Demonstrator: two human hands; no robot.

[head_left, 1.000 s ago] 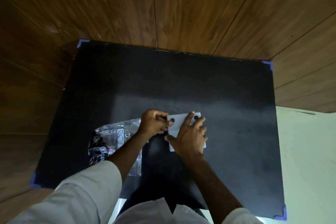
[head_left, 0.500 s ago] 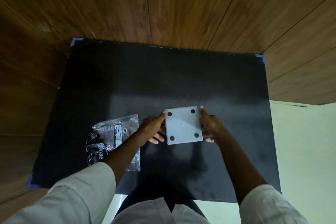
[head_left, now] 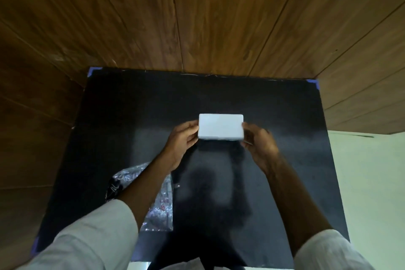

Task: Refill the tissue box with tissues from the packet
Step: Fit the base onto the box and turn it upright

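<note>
The white tissue box [head_left: 221, 126] is held up above the black mat [head_left: 122, 116], a plain white side facing me. My left hand [head_left: 182, 140] grips its left end and my right hand [head_left: 258, 143] grips its right end. The crinkled clear-and-black tissue packet [head_left: 160, 206] lies flat on the mat at the near left, partly hidden under my left forearm. No loose tissues are in sight.
The black mat has blue tape at its corners [head_left: 93, 70] and rests against a brown wooden panelled wall [head_left: 197, 17]. A pale green surface [head_left: 372, 182] borders the mat on the right. White sleeves cover both forearms near the bottom edge.
The box has been lifted off the mat and turned: its base with four black dots faced me earlier, now a plain side does. Both hands moved to its ends and away from me.
</note>
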